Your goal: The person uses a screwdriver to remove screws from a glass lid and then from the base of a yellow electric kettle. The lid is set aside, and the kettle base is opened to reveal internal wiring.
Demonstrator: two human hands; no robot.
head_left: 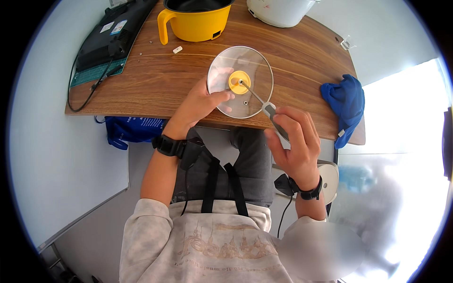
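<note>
A round glass lid [257, 61] with a thin rim is held over the table's near edge by my left hand [200, 101]. The thumb presses on the near side of the glass, and the other fingers show through from behind. At the lid's centre is a yellow round knob [239, 88]. My right hand [297, 141] grips a screwdriver [269, 109] by its grey and white handle. Its metal shaft slants up and left, and the tip meets the knob's centre. A small vent hole with a metal ring [246, 103] sits in the glass below the knob.
A yellow pot [196, 26] with a handle and a white pot [281, 12] stand at the far side of the wooden table [306, 61]. A black monitor [106, 37] lies over a green cutting mat [87, 75] at left. Blue cloth [347, 106] hangs at the right edge.
</note>
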